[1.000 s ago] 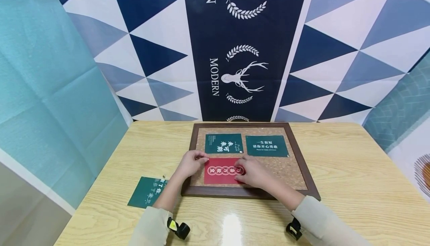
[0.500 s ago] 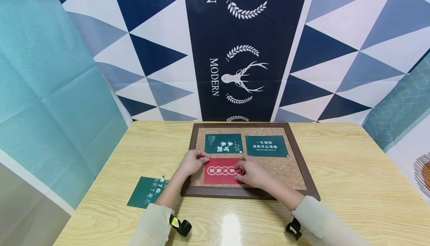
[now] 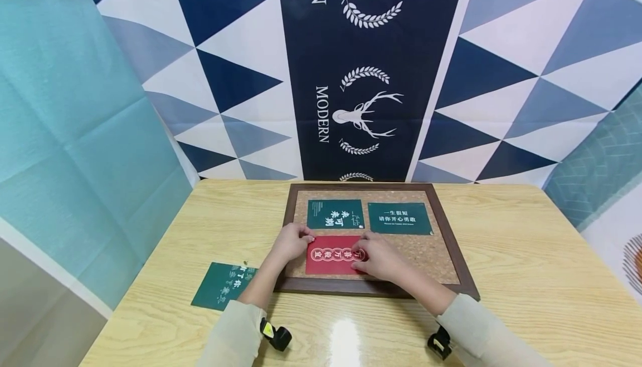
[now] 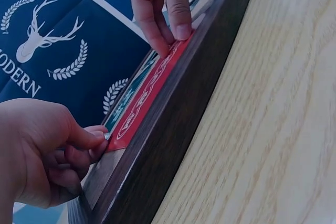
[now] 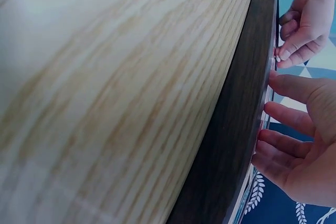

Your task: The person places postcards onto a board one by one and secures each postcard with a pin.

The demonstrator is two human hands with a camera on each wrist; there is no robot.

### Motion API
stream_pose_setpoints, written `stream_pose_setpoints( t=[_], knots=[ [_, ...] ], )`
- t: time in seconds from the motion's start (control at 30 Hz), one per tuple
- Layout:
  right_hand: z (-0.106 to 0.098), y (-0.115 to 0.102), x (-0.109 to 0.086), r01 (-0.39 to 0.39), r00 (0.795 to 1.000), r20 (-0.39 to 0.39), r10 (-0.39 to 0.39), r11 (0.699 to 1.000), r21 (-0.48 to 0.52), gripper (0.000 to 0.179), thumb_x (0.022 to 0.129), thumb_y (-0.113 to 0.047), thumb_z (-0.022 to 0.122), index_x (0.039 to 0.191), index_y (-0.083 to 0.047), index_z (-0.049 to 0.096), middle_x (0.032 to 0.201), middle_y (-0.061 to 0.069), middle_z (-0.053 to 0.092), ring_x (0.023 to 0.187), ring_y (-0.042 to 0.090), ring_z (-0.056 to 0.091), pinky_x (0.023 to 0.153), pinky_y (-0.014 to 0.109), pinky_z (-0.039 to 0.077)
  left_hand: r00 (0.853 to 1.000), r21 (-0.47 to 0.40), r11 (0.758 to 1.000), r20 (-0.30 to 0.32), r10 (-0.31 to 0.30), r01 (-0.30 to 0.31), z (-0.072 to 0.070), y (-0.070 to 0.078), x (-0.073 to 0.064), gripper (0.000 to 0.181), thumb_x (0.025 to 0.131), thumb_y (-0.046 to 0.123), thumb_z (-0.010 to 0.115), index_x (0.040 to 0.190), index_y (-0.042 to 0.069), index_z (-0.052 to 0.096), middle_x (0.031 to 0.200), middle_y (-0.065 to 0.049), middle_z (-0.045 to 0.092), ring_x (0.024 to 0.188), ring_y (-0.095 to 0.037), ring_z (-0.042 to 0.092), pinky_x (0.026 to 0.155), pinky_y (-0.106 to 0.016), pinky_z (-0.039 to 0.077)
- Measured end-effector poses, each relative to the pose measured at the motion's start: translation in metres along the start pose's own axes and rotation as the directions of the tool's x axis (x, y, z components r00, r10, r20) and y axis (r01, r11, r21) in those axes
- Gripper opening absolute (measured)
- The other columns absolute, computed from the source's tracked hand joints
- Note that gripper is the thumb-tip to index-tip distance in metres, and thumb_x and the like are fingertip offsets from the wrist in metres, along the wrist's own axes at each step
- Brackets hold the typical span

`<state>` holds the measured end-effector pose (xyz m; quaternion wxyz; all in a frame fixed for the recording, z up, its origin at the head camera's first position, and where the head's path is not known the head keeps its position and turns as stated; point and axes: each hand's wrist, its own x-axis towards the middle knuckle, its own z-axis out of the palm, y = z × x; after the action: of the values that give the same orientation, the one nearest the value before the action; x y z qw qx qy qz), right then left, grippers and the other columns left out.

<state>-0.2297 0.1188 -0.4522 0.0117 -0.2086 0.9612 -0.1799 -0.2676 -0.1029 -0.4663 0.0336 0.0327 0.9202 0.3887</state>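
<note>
A red card (image 3: 331,267) with white characters lies on the framed cork board (image 3: 426,261). At the card's upper left corner my left hand (image 3: 292,243) pinches a small pale push pin (image 4: 107,136) between thumb and index finger; its point is hidden. My right hand (image 3: 383,257) rests on the card's right part, its spread fingertips pressing it down. In the right wrist view, those fingers (image 5: 286,116) reach over the board's dark wooden frame (image 5: 236,93). Above the red card, two green cards, a left one (image 3: 321,223) and a right one (image 3: 401,229), lie on the cork.
Another green card (image 3: 208,292) lies on the wooden table (image 3: 521,255), left of the board and partly behind the left forearm. A small object (image 3: 245,262) sits at that card's upper edge. Patterned cloth (image 3: 241,16) hangs behind the table.
The left forearm has shifted slightly to the right, uncovering more of the loose green card. Its fingers stay at the red card's corner. The right hand holds its place.
</note>
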Motion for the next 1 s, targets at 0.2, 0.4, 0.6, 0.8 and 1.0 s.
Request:
stream_pose_setpoints(
  t=[0.2, 0.4, 0.6, 0.8, 1.0],
  knots=[
    [-0.001, 0.000, 0.000, 0.002, 1.000, -0.004, -0.003, 1.000, -0.006, 0.030, 0.075, -0.028, 0.078, 0.099, -0.011, 0.072, 0.102, 0.005, 0.059, 0.096, 0.022, 0.054, 0.089, 0.041, 0.047, 1.000, 0.111, 0.993, -0.002, -0.030, 0.030, 0.001, 0.008, 0.000, 0.009, 0.088, 0.012, 0.063, 0.082, 0.011, 0.070, 0.078, -0.002, 0.064, 0.073, -0.016, 0.054, 0.064, -0.028, 0.043],
    [-0.001, 0.000, -0.001, -0.002, 1.000, -0.004, 0.002, 1.000, -0.005, 0.030, 0.075, -0.028, 0.078, 0.099, -0.011, 0.072, 0.102, 0.005, 0.059, 0.097, 0.022, 0.054, 0.089, 0.041, 0.047, 0.999, 0.172, 0.984, -0.004, -0.052, 0.052, -0.001, 0.015, -0.001, 0.009, 0.087, 0.014, 0.063, 0.081, 0.012, 0.070, 0.078, -0.002, 0.064, 0.071, -0.016, 0.054, 0.059, -0.028, 0.039],
    [-0.001, 0.000, -0.002, 0.001, 1.000, -0.004, -0.001, 1.000, -0.001, 0.030, 0.075, -0.027, 0.078, 0.099, -0.011, 0.072, 0.101, 0.005, 0.059, 0.094, 0.021, 0.054, 0.088, 0.040, 0.048, 0.998, 0.176, 0.982, -0.013, -0.069, 0.070, -0.002, 0.016, -0.001, 0.010, 0.087, 0.014, 0.063, 0.079, 0.012, 0.070, 0.077, -0.002, 0.064, 0.070, -0.016, 0.054, 0.060, -0.028, 0.039],
    [-0.001, 0.000, -0.001, 0.001, 1.000, 0.000, -0.001, 1.000, -0.003, 0.030, 0.075, -0.027, 0.078, 0.099, -0.011, 0.072, 0.101, 0.005, 0.059, 0.094, 0.021, 0.054, 0.088, 0.040, 0.048, 0.996, 0.176, 0.981, -0.010, -0.084, 0.084, -0.002, 0.018, 0.000, 0.012, 0.087, 0.014, 0.063, 0.076, 0.013, 0.068, 0.075, -0.001, 0.062, 0.067, -0.016, 0.053, 0.058, -0.028, 0.038],
    [-0.001, 0.001, -0.001, 0.010, 1.000, -0.004, -0.010, 1.000, 0.004, 0.030, 0.076, -0.027, 0.078, 0.099, -0.010, 0.071, 0.101, 0.004, 0.058, 0.093, 0.020, 0.053, 0.086, 0.039, 0.047, 0.995, 0.196, 0.976, -0.004, -0.098, 0.097, -0.002, 0.020, 0.001, 0.012, 0.087, 0.015, 0.063, 0.075, 0.013, 0.067, 0.074, -0.001, 0.062, 0.067, -0.016, 0.053, 0.058, -0.028, 0.038]
  ],
)
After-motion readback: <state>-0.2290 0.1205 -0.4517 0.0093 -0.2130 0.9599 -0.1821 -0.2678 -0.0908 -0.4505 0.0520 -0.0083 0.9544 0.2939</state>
